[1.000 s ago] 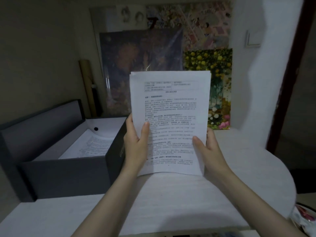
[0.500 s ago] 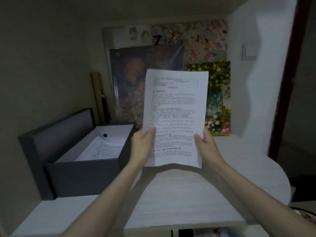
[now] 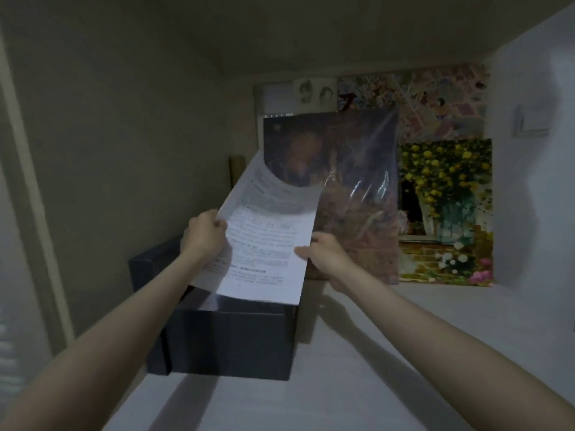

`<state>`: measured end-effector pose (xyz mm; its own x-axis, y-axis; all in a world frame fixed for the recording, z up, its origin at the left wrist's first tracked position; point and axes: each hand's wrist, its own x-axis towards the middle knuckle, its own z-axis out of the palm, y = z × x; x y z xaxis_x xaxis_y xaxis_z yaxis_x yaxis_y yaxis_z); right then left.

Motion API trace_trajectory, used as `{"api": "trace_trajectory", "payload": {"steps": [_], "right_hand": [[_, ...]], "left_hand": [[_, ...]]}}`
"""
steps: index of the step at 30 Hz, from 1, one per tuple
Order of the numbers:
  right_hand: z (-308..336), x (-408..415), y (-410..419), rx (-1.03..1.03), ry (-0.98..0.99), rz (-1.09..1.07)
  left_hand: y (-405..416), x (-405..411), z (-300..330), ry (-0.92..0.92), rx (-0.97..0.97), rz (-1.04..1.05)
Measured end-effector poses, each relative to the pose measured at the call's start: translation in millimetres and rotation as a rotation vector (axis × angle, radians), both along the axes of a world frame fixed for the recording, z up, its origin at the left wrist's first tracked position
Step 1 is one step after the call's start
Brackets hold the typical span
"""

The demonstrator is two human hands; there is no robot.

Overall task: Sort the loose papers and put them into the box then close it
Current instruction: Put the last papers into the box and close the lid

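So right now the printed papers (image 3: 267, 244) are up in the air, tilted over the open dark grey box (image 3: 227, 340), with the top edge flopping back toward the wall. The left hand (image 3: 203, 234) has its grip pinching the left edge, thumb on the printed side, and the right hand (image 3: 323, 256) is pinching the lower right edge the same way. The bottom edge of the sheets hangs just above the box's front wall, not inside yet as far as I can tell. The box sits on the white surface (image 3: 389, 353) near the left wall, lid (image 3: 149, 269) standing open at its left side. Looks like the loading step: next move is probably lowering the sheets flat into the box without catching a corner on the rim, then letting go and swinging the lid shut. Behind it all, a flower painting (image 3: 445, 213) leans on the wall.
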<state>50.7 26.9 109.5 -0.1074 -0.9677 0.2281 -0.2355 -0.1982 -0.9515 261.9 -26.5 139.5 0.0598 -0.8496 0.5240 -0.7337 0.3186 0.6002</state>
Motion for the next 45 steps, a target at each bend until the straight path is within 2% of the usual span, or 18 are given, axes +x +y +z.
{"api": "trace_trajectory", "payload": {"steps": [3,6,7,11,17,21,23,25,28,32,36,37,39,42,45], "right_hand": [[-25.4,20.2,-27.4,0.094,0.123,-0.008],[-48.1,33.7,-42.8,0.197,0.439,-0.099],[-53.3,34.6,-46.8,0.221,0.436,-0.111],[-63.4,30.2,-49.8,0.224,0.163,-0.078],[-75.1,31.0,-49.9,0.160,-0.046,-0.069],[-84.5,34.4,-54.5,0.125,-0.177,-0.073],[-85.5,35.7,-55.4,0.121,-0.221,-0.076],[-85.9,35.6,-55.7,0.116,-0.242,-0.071],[-85.3,35.1,-52.5,0.121,-0.291,-0.051],[-85.2,35.7,-51.7,0.127,-0.347,-0.035],[-88.7,37.6,-51.8,0.122,-0.401,-0.024],[-88.8,38.6,-50.6,0.116,-0.417,-0.018],[-90.7,40.2,-49.4,0.096,-0.442,-0.002],[-91.7,41.7,-49.4,0.072,-0.468,0.016],[-93.2,41.8,-47.6,0.063,-0.471,0.033]], "left_hand": [[-10.1,19.6,-15.8,-0.157,0.065,0.071],[-20.3,25.9,-33.6,-0.304,0.177,0.083],[-25.6,26.9,-40.5,-0.354,0.232,0.079],[-40.4,23.4,-61.5,-0.370,0.410,0.063],[-45.2,6.9,-71.8,-0.385,0.680,-0.032],[-43.0,9.2,-75.5,-0.654,0.801,-0.038],[-42.3,7.3,-76.4,-0.716,0.812,-0.062],[-40.0,5.8,-77.3,-0.746,0.749,-0.051],[-35.6,5.7,-77.2,-0.793,0.532,-0.029],[-11.0,8.7,-58.4,-0.956,-0.045,0.159],[17.0,36.1,-31.4,-0.928,-0.372,0.390],[21.5,44.8,-27.5,-0.896,-0.394,0.437],[27.3,59.3,-26.6,-0.838,-0.303,0.488],[36.4,64.7,-33.8,-0.771,-0.198,0.471],[33.5,61.9,-41.2,-0.698,-0.222,0.466]]}}
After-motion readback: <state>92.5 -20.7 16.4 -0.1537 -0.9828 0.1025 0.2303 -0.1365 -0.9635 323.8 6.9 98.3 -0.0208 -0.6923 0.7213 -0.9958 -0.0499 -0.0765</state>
